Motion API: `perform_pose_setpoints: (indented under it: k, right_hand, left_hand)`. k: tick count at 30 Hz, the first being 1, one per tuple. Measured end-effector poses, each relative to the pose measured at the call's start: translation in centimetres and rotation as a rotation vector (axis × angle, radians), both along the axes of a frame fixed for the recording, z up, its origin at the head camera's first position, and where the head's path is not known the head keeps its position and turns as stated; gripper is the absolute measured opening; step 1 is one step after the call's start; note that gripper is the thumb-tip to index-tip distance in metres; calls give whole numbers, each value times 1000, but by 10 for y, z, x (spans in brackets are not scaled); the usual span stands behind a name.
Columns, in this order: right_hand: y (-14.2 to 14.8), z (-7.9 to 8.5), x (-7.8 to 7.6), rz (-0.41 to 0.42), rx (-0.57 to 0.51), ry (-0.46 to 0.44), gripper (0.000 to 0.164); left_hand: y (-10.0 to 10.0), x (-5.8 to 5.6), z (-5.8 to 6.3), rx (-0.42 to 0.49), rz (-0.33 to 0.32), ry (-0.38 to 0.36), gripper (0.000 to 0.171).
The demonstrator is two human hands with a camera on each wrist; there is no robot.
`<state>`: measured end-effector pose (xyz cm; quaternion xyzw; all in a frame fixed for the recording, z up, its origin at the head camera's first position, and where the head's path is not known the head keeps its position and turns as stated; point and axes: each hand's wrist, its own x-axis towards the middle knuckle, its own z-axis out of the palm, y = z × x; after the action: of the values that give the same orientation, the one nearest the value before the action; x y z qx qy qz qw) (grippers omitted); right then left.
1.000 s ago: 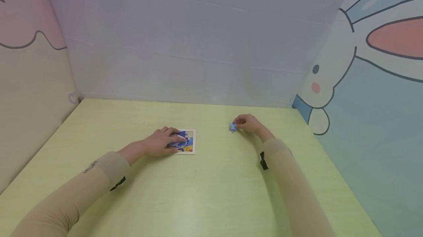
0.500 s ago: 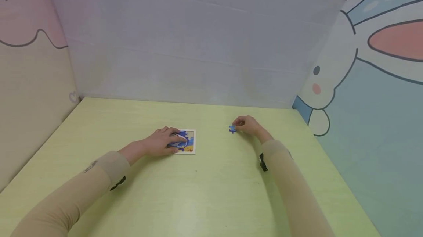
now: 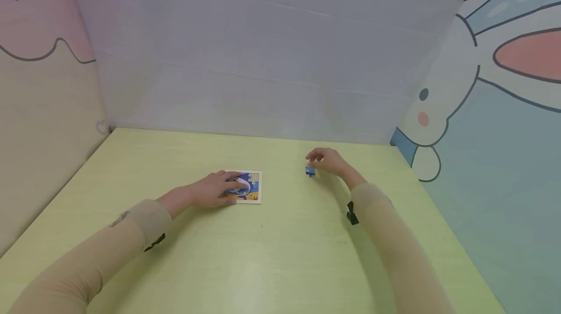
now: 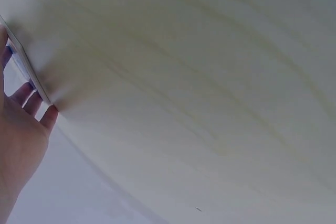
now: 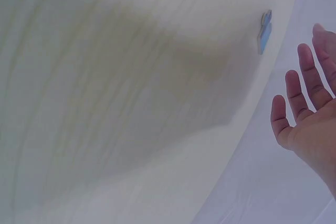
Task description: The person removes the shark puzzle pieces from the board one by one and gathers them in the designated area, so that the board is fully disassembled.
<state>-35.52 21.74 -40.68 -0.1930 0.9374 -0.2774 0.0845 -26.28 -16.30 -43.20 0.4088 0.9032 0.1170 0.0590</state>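
A small jigsaw puzzle in a white frame (image 3: pixel 260 188) lies left of centre on the table, with a blue, white and yellow picture. My left hand (image 3: pixel 211 190) rests spread across its left part and hides that side. In the left wrist view the fingertips (image 4: pixel 51 114) touch the frame's edge. To the right, a single blue jigsaw piece (image 3: pixel 310 171) lies on the tabletop. Right by it hovers my right hand (image 3: pixel 328 161), fingers loosely bent. The right wrist view shows a gap between the piece (image 5: pixel 265 36) and the hand (image 5: pixel 312 114).
The pale yellow-green table (image 3: pixel 280 255) ends at a white back wall (image 3: pixel 245 61). A side wall with a rabbit drawing (image 3: pixel 438 90) borders it on the right, and a pink and cream wall (image 3: pixel 44 109) on the left.
My right hand pinched and turned the jigsaw piece, then let go of it and rose slightly. The left hand stays on the puzzle. The head view has shifted a little.
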Motion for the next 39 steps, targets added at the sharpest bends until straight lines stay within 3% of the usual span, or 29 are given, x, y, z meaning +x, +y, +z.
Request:
perform_pose_setpoints:
  k: [6,17,26,39]
  right_hand:
    - [-16,15,6,43,-18,34,29]
    - [-57,33,11,121,-70,55,30]
    - [-94,28,14,161,-83,48,31]
    - [-131,6,21,265,-78,24,24]
  left_hand:
    - [-2,1,-3,22,-2,-2,49]
    - [0,2,-2,-28,39,2,50]
    - [-2,-5,3,-73,-11,8,50]
    - [-14,-12,-3,-24,-21,-60,50]
